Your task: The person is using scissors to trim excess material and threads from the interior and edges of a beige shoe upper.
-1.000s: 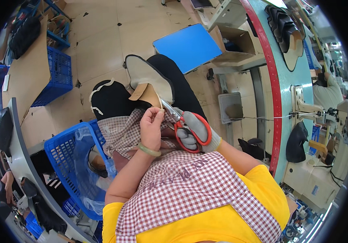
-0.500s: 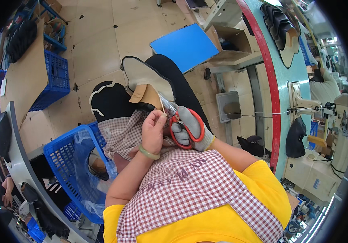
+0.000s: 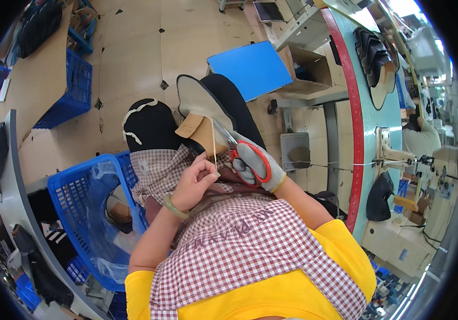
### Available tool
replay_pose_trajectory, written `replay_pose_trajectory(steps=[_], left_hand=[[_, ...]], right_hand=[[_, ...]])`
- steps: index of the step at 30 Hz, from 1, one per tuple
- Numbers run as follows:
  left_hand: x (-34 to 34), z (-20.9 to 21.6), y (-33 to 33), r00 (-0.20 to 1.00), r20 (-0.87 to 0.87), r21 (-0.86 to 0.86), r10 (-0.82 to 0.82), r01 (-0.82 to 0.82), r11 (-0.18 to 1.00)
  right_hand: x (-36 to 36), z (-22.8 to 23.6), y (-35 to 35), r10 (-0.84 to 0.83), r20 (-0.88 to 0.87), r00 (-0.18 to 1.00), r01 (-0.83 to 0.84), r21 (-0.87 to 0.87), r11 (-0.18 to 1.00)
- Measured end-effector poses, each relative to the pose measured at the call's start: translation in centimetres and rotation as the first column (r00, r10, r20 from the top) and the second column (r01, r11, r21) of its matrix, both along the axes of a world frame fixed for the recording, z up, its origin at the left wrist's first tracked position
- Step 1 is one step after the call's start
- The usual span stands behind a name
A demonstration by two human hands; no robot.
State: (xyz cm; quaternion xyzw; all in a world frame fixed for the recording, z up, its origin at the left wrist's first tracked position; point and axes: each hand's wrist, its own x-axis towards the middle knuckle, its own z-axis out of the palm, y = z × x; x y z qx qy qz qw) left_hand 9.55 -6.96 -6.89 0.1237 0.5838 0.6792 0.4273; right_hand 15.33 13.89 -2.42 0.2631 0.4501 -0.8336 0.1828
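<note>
Across my lap lies a shoe upper (image 3: 201, 98) with a cream lining, a dark edge and a tan inner part (image 3: 202, 136). A thin cream strip (image 3: 213, 140) runs from the upper down to my bare left hand (image 3: 193, 184), which pinches its lower end between thumb and fingers. A green bangle (image 3: 174, 207) circles that wrist. My right hand (image 3: 255, 162), in a grey glove, grips scissors (image 3: 226, 134) with red handles. Their blades point up and left, right beside the strip and over the lining; whether they touch the strip I cannot tell.
Loose cream strips (image 3: 133, 136) lie on my dark left knee. A blue basket (image 3: 61, 186) with clear plastic and a shoe part stands at my left. To the right are a green table (image 3: 370, 109) with a red edge and a sewing machine (image 3: 394, 154). Ahead stands a blue-topped stand (image 3: 250, 66).
My left hand has drawn down and away from the upper, and a longer stretch of strip shows. The scissors' handles look closer together. The whole view has shifted slightly.
</note>
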Motion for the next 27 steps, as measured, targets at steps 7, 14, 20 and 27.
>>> replay_pose_trajectory(steps=[7, 14, 20, 27], left_hand=[[-1.2, 4.2, -1.9, 0.904, -0.427, -0.192, -0.031, -0.058, 0.980], [-5.7, 5.2, 1.3, 0.870, -0.272, 0.059, 0.411, -0.411, 0.910], [-8.3, 1.6, 3.7, 0.583, -0.785, -0.481, -0.212, -0.356, 0.801], [-7.1, 0.5, 3.7, 0.782, -0.623, -0.325, 0.011, -0.271, 0.906]], right_hand=[[-0.3, 1.7, 0.2, 0.134, 0.069, 0.989, -0.143, 0.157, 0.977], [-1.0, 3.2, -0.6, 0.212, 0.091, 0.973, -0.224, 0.161, 0.961], [-1.1, 3.8, -0.6, 0.206, 0.134, 0.969, -0.228, 0.186, 0.956], [-1.8, 4.0, 0.4, 0.250, 0.167, 0.954, -0.274, 0.140, 0.952]])
